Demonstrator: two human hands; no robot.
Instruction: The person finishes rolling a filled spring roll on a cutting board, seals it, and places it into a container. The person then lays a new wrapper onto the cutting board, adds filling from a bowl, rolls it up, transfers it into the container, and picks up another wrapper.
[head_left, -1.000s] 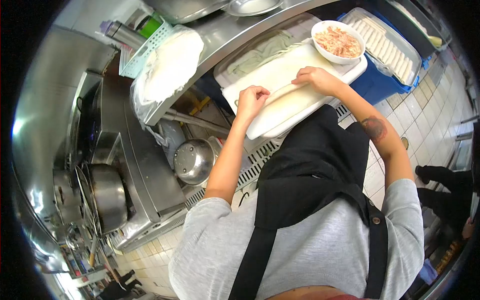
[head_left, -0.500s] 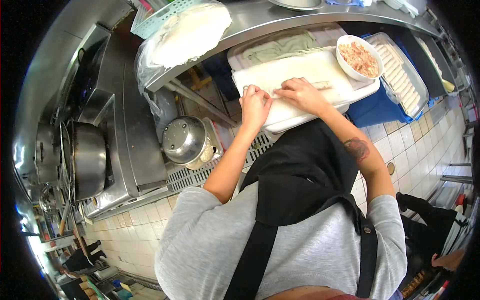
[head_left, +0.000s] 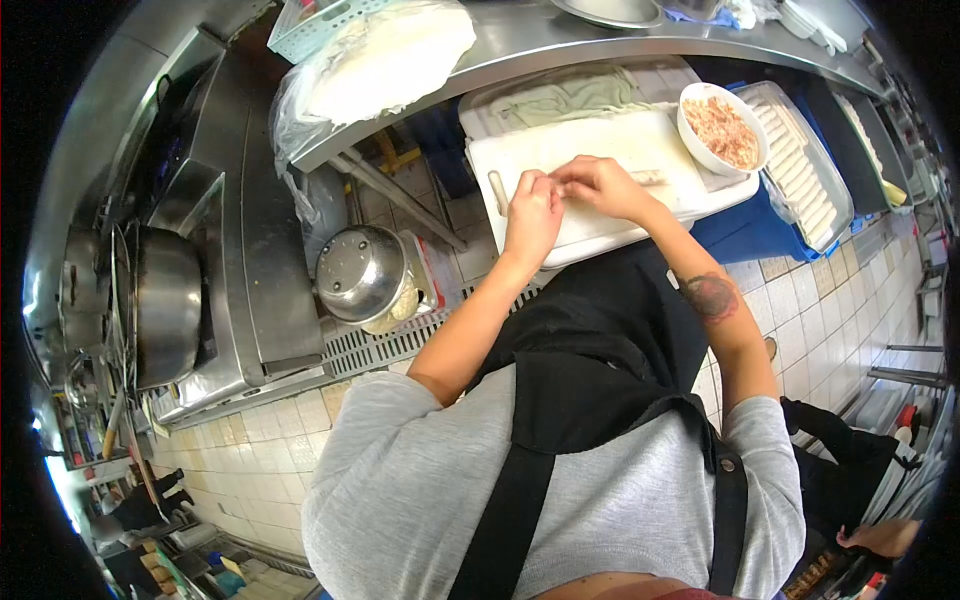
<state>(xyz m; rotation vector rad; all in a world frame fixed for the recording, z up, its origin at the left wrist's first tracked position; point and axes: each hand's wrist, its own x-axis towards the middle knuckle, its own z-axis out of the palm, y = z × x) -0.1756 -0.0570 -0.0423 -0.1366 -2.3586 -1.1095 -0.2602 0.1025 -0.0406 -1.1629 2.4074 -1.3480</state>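
My left hand (head_left: 535,215) is over the white cutting board (head_left: 525,150), its fingers pinched together. Beside it, my right hand (head_left: 605,188) is closed too, and the fingertips of both hands meet. Whatever lies between them is hidden by the fingers. A pale rolled piece of dough (head_left: 649,177) lies on the board just past my right hand. At the board's right end stands a white bowl (head_left: 692,148) with a reddish, shredded-looking filling (head_left: 722,130).
A clear tray (head_left: 840,200) with several pale rolls sits on a blue bin (head_left: 745,225) to the right. A green cloth (head_left: 570,98) lies behind the board. Plastic-covered dough sheets (head_left: 400,60) rest on the steel shelf (head_left: 520,45). Large pots (head_left: 165,305) stand at left.
My left hand has moved right, off the board's handle slot, and now meets my right hand. My right hand stays near its place. The view has shifted slightly.
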